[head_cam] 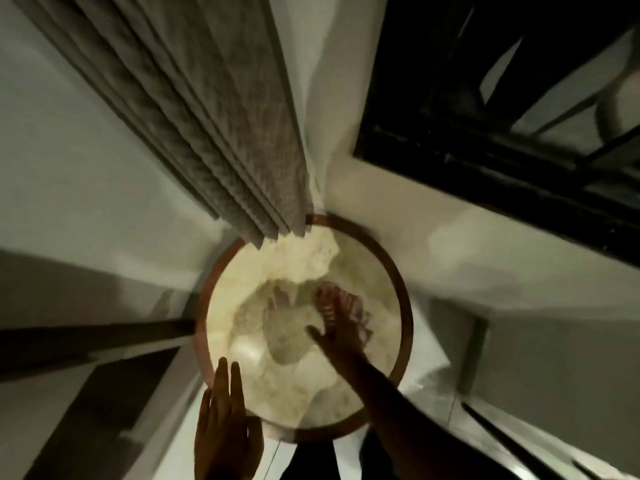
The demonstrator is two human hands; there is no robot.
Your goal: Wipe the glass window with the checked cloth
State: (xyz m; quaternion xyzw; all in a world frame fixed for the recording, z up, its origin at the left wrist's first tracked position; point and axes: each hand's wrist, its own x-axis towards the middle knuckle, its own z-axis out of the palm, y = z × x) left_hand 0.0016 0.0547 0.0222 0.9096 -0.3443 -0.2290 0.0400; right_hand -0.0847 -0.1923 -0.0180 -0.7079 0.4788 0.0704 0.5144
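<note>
A red-and-white checked cloth [349, 308] lies crumpled on a round table [406, 306] with a pale marble-like top and a brown wooden rim. My right hand [337, 336] lies on the cloth with its fingers spread; whether it grips it I cannot tell because of blur. My left hand [223, 420] hovers flat and open at the table's near left rim, holding nothing. The glass window [512, 81], dark with a black frame, is at the upper right, well apart from both hands.
A grey pleated curtain [194, 109] hangs from the upper left down to the table's far edge, with a white sheer curtain [322, 81] beside it. White walls surround the table. A dark ledge [86, 337] runs at the left. My dark trousers [311, 459] show below.
</note>
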